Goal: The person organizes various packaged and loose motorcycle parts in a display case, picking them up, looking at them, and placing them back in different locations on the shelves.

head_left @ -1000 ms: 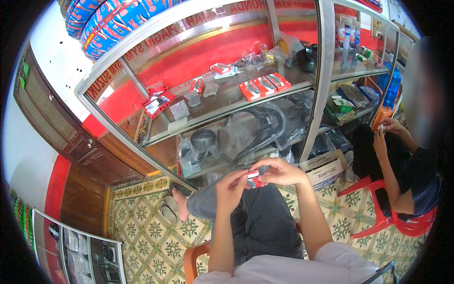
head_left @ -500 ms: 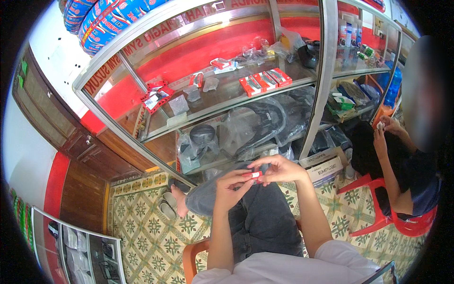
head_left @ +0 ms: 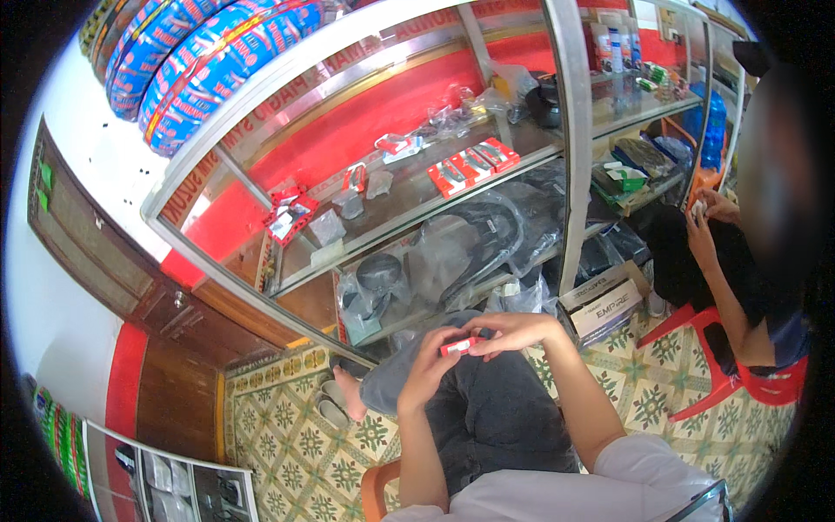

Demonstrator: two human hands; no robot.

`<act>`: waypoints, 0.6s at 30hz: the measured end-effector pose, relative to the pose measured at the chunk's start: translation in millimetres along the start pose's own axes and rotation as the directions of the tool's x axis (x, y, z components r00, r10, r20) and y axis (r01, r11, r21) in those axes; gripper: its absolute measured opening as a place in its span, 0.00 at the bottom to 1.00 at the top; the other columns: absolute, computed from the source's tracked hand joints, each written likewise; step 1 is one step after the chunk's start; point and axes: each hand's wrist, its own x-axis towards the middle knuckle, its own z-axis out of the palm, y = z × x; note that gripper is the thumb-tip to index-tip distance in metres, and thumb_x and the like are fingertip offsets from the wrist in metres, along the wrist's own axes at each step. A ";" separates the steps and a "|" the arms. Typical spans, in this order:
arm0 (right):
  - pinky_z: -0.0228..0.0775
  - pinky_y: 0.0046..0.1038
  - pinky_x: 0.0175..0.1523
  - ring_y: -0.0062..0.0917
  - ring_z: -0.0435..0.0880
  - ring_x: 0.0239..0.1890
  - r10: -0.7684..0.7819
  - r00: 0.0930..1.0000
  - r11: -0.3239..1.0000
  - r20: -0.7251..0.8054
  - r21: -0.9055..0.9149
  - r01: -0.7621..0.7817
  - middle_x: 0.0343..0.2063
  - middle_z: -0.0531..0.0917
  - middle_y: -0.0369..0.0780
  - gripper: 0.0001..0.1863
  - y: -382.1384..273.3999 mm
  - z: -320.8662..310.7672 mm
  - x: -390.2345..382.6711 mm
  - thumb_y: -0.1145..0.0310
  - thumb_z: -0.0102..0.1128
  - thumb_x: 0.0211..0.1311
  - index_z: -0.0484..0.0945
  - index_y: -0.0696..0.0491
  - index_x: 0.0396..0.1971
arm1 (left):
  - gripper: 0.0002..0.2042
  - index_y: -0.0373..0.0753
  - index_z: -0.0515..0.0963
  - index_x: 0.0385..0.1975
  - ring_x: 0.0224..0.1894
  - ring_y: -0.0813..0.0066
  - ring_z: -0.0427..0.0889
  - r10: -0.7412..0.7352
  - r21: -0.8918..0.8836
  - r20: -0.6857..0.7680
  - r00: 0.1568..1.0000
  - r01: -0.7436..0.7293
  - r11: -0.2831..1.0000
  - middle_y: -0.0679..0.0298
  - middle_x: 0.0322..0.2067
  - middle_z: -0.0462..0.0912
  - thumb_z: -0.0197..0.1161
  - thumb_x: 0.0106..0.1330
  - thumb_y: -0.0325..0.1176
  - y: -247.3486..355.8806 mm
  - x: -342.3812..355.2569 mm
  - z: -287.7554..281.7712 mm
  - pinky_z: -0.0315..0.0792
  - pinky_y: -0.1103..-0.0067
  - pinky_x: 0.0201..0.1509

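Observation:
Over my lap I hold a small red box (head_left: 457,346) with a white label on its side. My left hand (head_left: 426,365) is closed around the box's left part, thumb below and fingers above. At its right end, the fingers of my right hand (head_left: 513,333) bend down and grip the box's end. Those fingertips are partly hidden, and whether they hold anything besides the box's end is too small to make out.
A glass display case (head_left: 365,252) with boxed and bagged parts stands in front of me. A cardboard carton (head_left: 606,304) sits on the tiled floor beside it. At right, another person on a red plastic chair (head_left: 696,357) holds a small whitish thing. Wrapped tyres (head_left: 230,65) are at upper left.
My right hand has come down, its fingers now bent over the box's right end. The box sits slightly lower and further left. The view has shifted a little.

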 end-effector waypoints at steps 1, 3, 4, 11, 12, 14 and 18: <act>0.80 0.25 0.49 0.25 0.87 0.42 -0.021 1.000 1.000 0.007 -0.018 0.021 0.47 0.81 0.43 0.37 -2.6 -0.1 1.1 0.50 0.68 0.65 0.67 0.60 0.64 | 0.26 0.38 0.71 0.62 0.69 0.69 0.65 -0.006 0.153 0.096 0.995 -0.009 0.988 0.61 0.62 0.69 0.66 0.63 0.22 -2.5 -1.3 -5.8 0.67 0.69 0.69; 0.80 0.26 0.49 0.25 0.86 0.43 -0.089 0.996 0.994 -0.016 -0.058 0.088 0.48 0.81 0.43 0.37 9.2 -2.0 2.4 0.50 0.71 0.62 0.70 0.58 0.62 | 0.29 0.39 0.67 0.65 0.71 0.69 0.62 -0.044 -0.005 0.186 0.982 0.046 0.999 0.60 0.64 0.66 0.68 0.62 0.23 1.4 -4.1 -5.2 0.65 0.67 0.70; 0.79 0.27 0.49 0.26 0.85 0.44 -0.152 0.988 0.983 -0.028 -0.106 0.149 0.50 0.81 0.43 0.36 15.4 -3.2 2.5 0.50 0.74 0.58 0.73 0.57 0.60 | 0.33 0.40 0.64 0.68 0.73 0.68 0.59 -0.066 -0.164 0.271 0.960 0.113 0.980 0.60 0.67 0.63 0.69 0.61 0.23 8.0 -4.6 -2.4 0.63 0.66 0.72; 0.73 0.34 0.64 0.28 0.79 0.58 -0.310 0.950 0.951 -0.023 -0.015 0.310 0.57 0.77 0.42 0.47 11.3 -0.7 5.8 0.67 0.84 0.42 0.67 0.58 0.64 | 0.56 0.40 0.48 0.71 0.69 0.59 0.66 -0.017 0.259 0.167 0.986 -0.027 0.966 0.51 0.67 0.61 0.84 0.45 0.31 35.3 -5.1 23.2 0.69 0.62 0.68; 0.73 0.36 0.65 0.29 0.78 0.59 -0.356 0.934 0.934 -0.021 0.005 0.356 0.59 0.75 0.42 0.50 12.4 0.4 5.8 0.68 0.84 0.42 0.64 0.56 0.67 | 0.56 0.38 0.48 0.71 0.67 0.59 0.69 0.012 0.300 0.134 0.991 -0.052 0.953 0.49 0.66 0.63 0.84 0.45 0.31 35.0 -5.3 27.1 0.70 0.62 0.67; 0.71 0.35 0.67 0.28 0.78 0.59 -0.368 0.929 0.928 -0.030 0.042 0.369 0.59 0.74 0.41 0.52 9.1 1.1 4.8 0.72 0.83 0.44 0.61 0.54 0.70 | 0.57 0.37 0.47 0.71 0.65 0.59 0.71 0.057 0.300 0.097 0.994 -0.084 0.950 0.49 0.64 0.64 0.84 0.44 0.31 26.2 -1.6 29.5 0.71 0.62 0.66; 0.70 0.37 0.68 0.30 0.77 0.60 -0.409 0.893 0.867 -0.188 0.226 0.444 0.63 0.71 0.40 0.52 6.0 -0.1 3.0 0.79 0.76 0.51 0.55 0.50 0.75 | 0.57 0.37 0.47 0.71 0.62 0.60 0.74 0.090 0.226 -0.049 0.995 -0.077 0.971 0.52 0.61 0.66 0.84 0.45 0.29 26.2 10.5 28.9 0.76 0.66 0.60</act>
